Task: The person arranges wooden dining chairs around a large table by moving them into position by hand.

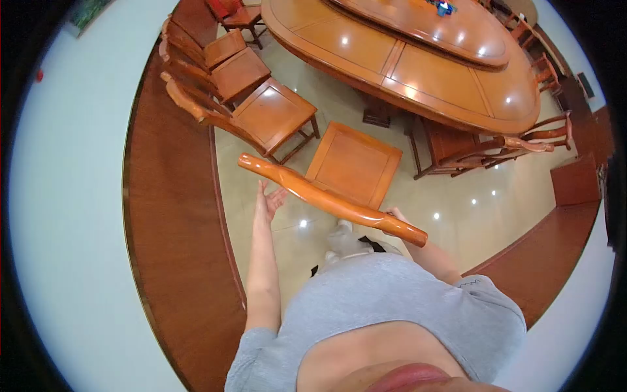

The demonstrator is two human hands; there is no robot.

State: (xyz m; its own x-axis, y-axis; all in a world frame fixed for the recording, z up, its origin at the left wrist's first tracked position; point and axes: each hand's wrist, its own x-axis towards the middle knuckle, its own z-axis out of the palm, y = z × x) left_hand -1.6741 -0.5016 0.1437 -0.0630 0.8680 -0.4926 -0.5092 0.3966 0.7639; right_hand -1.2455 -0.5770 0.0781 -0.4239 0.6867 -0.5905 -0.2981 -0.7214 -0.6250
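Note:
Directly before me is a wooden chair [356, 163], its back towards me and its glossy curved top rail [333, 202] slanting across the view. My left hand [271, 201] is just below the left part of the rail, palm up with the fingers spread, holding nothing. At the rail's right part, my right hand [394, 214] grips the chair's back. The rail hides much of that hand, and only some of it shows above the wood.
A large round wooden table [431, 98] with a raised turntable [424, 29] stands ahead. Several matching chairs [274, 116] line the left side, and another chair [450, 140] is at the right. Brown wood panelling [173, 215] runs along the white wall [72, 176]. The tiled floor [450, 196] is shiny.

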